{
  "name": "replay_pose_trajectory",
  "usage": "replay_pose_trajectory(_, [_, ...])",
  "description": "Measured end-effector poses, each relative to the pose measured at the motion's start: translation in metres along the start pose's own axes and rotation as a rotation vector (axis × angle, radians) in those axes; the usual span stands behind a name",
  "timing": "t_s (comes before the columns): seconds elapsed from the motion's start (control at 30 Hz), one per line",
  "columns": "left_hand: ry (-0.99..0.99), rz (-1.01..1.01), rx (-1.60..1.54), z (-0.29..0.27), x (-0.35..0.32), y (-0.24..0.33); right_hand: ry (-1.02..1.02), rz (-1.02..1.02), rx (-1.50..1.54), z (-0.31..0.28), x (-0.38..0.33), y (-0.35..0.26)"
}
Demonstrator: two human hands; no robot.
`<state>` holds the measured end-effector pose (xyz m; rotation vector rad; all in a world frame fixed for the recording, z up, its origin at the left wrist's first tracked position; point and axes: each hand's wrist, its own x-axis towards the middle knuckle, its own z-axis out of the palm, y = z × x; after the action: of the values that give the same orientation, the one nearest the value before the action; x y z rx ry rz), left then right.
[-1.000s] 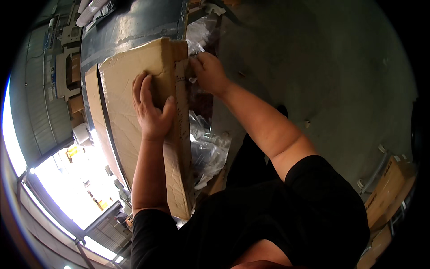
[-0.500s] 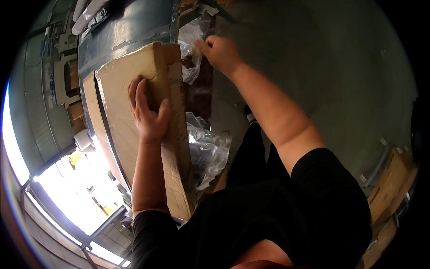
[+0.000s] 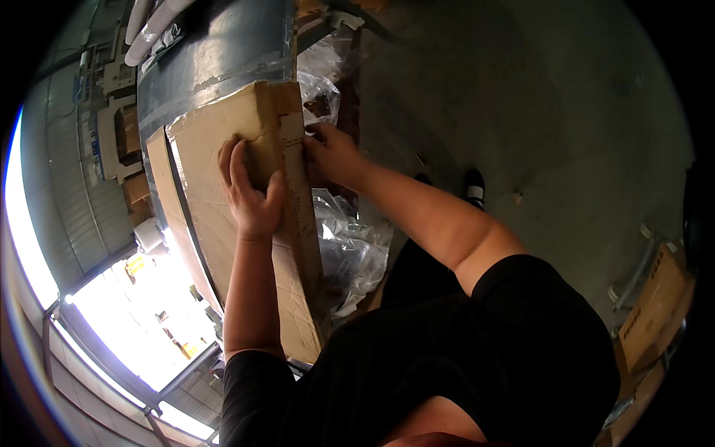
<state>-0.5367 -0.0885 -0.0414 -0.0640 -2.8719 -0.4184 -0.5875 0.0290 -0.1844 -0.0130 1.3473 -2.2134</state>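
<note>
A long tan cardboard box (image 3: 212, 145) lies along the edge of a dark metal table (image 3: 223, 63). My left hand (image 3: 252, 200) rests on its upper face with fingers spread, the thumb close to the right-hand edge. My right hand (image 3: 333, 156) is closed against the box's right side, where a paler strip of cardboard (image 3: 291, 128) shows. Its fingers are curled; anything between them is hidden.
Crumpled clear plastic film (image 3: 354, 249) hangs below the box's right side. Grey corrugated hoses (image 3: 156, 33) lie at the table's far left. A flat cardboard carton (image 3: 652, 305) leans at the right. My shoe (image 3: 474, 186) stands on the grey floor (image 3: 536, 112).
My right hand has come down and toward me, from beside the plastic film to the box's right side. My left hand stays on the box. A shoe has come into view.
</note>
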Motion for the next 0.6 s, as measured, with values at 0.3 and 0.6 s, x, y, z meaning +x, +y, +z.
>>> replay_pose_trajectory(0.3, [0.037,-0.046,-0.012,0.004,-0.002,0.009,-0.195,0.228,0.263,-0.007,-0.024,0.006])
replay_pose_trajectory(0.6, [0.136,-0.138,0.061,-0.021,0.008,0.022,-0.06,-0.085,-0.053,-0.016,0.0,-0.036])
